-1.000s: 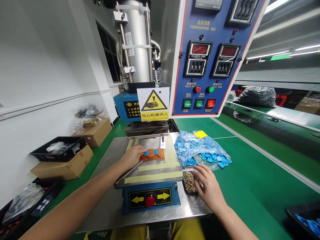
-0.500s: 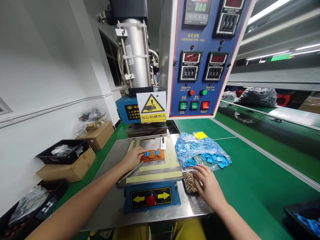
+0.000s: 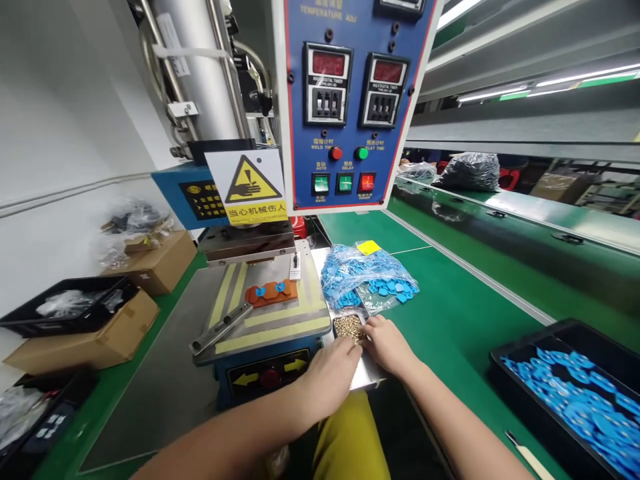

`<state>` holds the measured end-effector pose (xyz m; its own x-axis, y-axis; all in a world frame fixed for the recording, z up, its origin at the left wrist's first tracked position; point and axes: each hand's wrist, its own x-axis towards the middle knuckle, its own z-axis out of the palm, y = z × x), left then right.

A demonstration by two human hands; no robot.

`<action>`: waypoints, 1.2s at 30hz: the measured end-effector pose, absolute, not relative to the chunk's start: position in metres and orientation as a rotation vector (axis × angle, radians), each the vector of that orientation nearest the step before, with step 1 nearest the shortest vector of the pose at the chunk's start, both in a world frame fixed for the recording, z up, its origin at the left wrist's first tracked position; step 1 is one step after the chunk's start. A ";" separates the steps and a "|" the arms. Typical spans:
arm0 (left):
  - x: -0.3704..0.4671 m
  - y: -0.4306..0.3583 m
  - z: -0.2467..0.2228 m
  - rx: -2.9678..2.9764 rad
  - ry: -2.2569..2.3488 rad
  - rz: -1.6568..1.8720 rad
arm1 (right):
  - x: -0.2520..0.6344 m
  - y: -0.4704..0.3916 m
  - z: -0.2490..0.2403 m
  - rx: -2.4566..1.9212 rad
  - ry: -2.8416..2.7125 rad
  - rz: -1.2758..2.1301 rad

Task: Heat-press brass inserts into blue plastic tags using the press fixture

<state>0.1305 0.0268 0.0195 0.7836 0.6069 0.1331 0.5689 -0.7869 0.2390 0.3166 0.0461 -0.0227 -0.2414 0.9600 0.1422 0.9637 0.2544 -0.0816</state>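
Note:
A small dark tray of tiny brass-coloured metal parts [image 3: 349, 328] stands on the metal plate. Over its front edge reaches my left hand [image 3: 334, 375], its fingers bent together and their tips hidden. My right hand [image 3: 389, 345] is at the tray's right side, fingers curled inward close to the left fingertips. Whatever either hand may pinch is too small or hidden to make out. On the press's flat bed [image 3: 280, 327], an orange-brown block [image 3: 273, 294] carries two blue pieces [image 3: 281, 287]. A metal bar [image 3: 223, 329] lies aslant left of the block.
Behind the tray sits a clear bag of blue pieces [image 3: 370, 277]. A black bin [image 3: 505, 353] with more blue pieces and a pale-handled tool [image 3: 530, 460] are at right. The press head [image 3: 245, 241] and control box [image 3: 350, 120] overhang the bed. Cartons [image 3: 150, 260] stand at left.
My left hand has left the orange-brown block and moved right to the brass parts' tray. My right hand stays by the tray, its fingers more curled. The view has turned right.

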 end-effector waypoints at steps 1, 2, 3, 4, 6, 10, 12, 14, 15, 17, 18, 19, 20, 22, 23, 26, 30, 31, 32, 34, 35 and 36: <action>0.144 0.031 0.015 2.731 1.077 0.223 | 0.316 0.047 -0.024 -1.822 -2.355 -0.058; 0.155 0.037 0.012 2.670 1.207 0.171 | 0.315 0.048 -0.025 -1.817 -2.350 -0.080; 0.164 0.043 0.009 2.615 1.303 0.135 | 0.314 0.050 -0.026 -1.808 -2.344 -0.097; 0.171 0.049 0.006 2.570 1.371 0.115 | 0.313 0.051 -0.027 -1.796 -2.341 -0.109; 0.180 0.060 0.001 2.512 1.440 0.101 | 0.310 0.055 -0.030 -1.773 -2.344 -0.116; 0.184 0.071 -0.012 2.403 1.482 0.170 | 0.307 0.062 -0.036 -1.756 -2.299 -0.085; 0.184 0.075 -0.017 2.340 1.474 0.234 | 0.308 0.063 -0.039 -1.748 -2.257 -0.058; 0.184 0.079 -0.020 2.293 1.473 0.276 | 0.309 0.063 -0.040 -1.736 -2.227 -0.027; 0.184 0.080 -0.020 2.274 1.476 0.280 | 0.310 0.063 -0.041 -1.731 -2.217 -0.007; 0.184 0.083 -0.021 2.260 1.478 0.276 | 0.312 0.062 -0.041 -1.722 -2.195 0.047; 0.183 0.083 -0.021 2.257 1.476 0.280 | 0.313 0.062 -0.042 -1.716 -2.184 0.077; 0.183 0.084 -0.022 2.256 1.472 0.289 | 0.314 0.061 -0.042 -1.711 -2.172 0.105; 0.182 0.084 -0.022 2.262 1.465 0.300 | 0.315 0.061 -0.042 -1.704 -2.159 0.130; 0.180 0.083 -0.024 2.284 1.442 0.335 | 0.317 0.061 -0.043 -1.696 -2.124 0.167; 0.179 0.083 -0.025 2.299 1.429 0.350 | 0.317 0.060 -0.043 -1.695 -2.103 0.182; 0.177 0.080 -0.027 2.367 1.383 0.427 | 0.318 0.060 -0.043 -1.677 -2.035 0.222; 0.175 0.075 -0.032 2.459 1.325 0.556 | 0.320 0.059 -0.039 -1.582 -1.932 0.298; 0.174 0.073 -0.033 2.474 1.290 0.593 | 0.321 0.059 -0.038 -1.555 -1.904 0.326; 0.174 0.071 -0.035 2.482 1.247 0.639 | 0.321 0.059 -0.037 -1.532 -1.877 0.355; 0.172 0.065 -0.037 2.457 1.158 0.767 | 0.323 0.058 -0.035 -1.501 -1.825 0.402; 0.171 0.061 -0.037 2.412 1.122 0.848 | 0.323 0.058 -0.035 -1.492 -1.796 0.421; 0.170 0.057 -0.037 2.338 1.094 0.932 | 0.324 0.058 -0.035 -1.484 -1.764 0.440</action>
